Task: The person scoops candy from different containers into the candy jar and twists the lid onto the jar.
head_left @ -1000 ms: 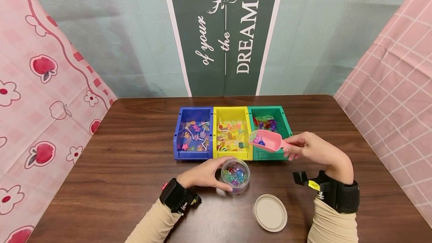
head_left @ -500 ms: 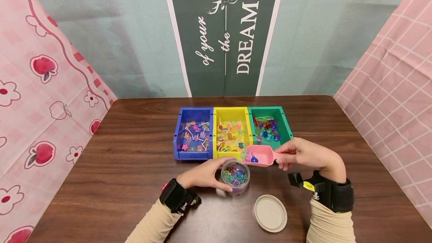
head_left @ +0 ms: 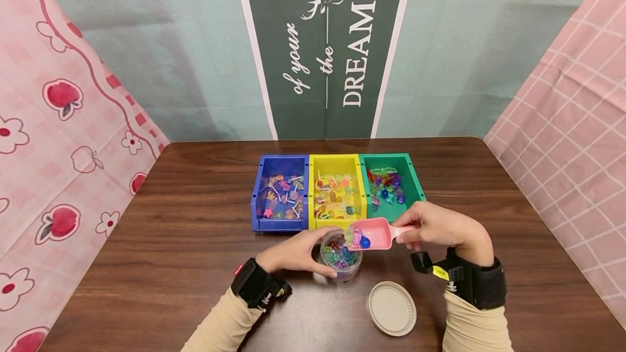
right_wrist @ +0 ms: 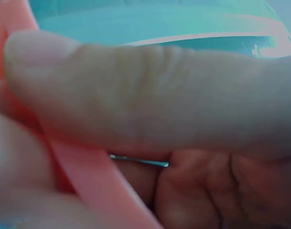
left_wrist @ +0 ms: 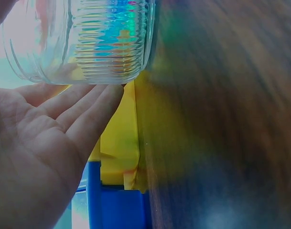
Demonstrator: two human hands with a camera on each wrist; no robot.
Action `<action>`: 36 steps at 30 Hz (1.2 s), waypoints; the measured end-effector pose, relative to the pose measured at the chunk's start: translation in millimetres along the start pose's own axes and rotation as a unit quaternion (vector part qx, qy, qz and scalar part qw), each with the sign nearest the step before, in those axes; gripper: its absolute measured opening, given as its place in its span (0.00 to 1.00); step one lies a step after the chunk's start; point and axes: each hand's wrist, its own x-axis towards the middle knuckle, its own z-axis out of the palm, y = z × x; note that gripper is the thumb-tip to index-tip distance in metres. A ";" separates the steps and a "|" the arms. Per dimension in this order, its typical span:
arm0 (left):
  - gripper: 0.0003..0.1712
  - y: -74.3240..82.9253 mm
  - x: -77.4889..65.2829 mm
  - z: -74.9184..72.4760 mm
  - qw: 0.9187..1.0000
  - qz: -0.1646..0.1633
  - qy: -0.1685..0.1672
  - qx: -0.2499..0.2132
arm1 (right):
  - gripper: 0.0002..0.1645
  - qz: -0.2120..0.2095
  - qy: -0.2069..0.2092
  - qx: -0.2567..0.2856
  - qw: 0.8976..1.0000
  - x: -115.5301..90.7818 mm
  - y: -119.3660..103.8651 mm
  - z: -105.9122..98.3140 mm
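Observation:
In the head view, my left hand [head_left: 295,253] holds a clear ribbed jar [head_left: 346,272] from its left side, thumb in front and fingers behind. Colourful translucent beads [head_left: 337,256] fill part of the jar, which stands on the table. My right hand [head_left: 442,228] pinches the handle of a pink scoop [head_left: 379,231] between thumb and fingers. Pink, blue and pale green beads [head_left: 364,242] lie at the scoop's front, which reaches over the jar's right rim. The right wrist view has the thumb pressed on the pink handle [right_wrist: 95,174]. The left wrist view shows the jar wall [left_wrist: 107,62] against the fingers.
Behind the jar stand joined blue [head_left: 280,225], yellow [head_left: 337,163] and green [head_left: 415,183] bins. Blue and yellow hold small candy-like pieces, some with sticks; green holds coloured beads. A round beige lid [head_left: 392,309] lies on the table right of the jar.
My right hand has brought the scoop from above the green bin toward me and leftward, to the jar's rim, with beads in it. The left hand and jar have stayed in place.

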 end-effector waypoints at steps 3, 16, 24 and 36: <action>0.49 0.4 -0.2 -0.1 1.000 0.001 0.001 -0.002 | 0.09 0.004 0.003 -0.001 1.000 -0.3 -2.6 0.4; 0.48 -0.7 0.3 0.6 1.000 0.010 0.004 0.006 | 0.12 0.035 0.067 -0.049 0.996 -1.3 -17.2 3.7; 0.48 -1.4 0.9 0.4 1.000 0.015 0.003 -0.001 | 0.14 0.046 0.085 -0.065 0.993 -2.6 -21.0 4.4; 0.48 -1.8 0.4 1.0 1.000 0.011 0.002 -0.006 | 0.13 0.050 0.076 -0.054 0.994 -4.0 -21.1 4.3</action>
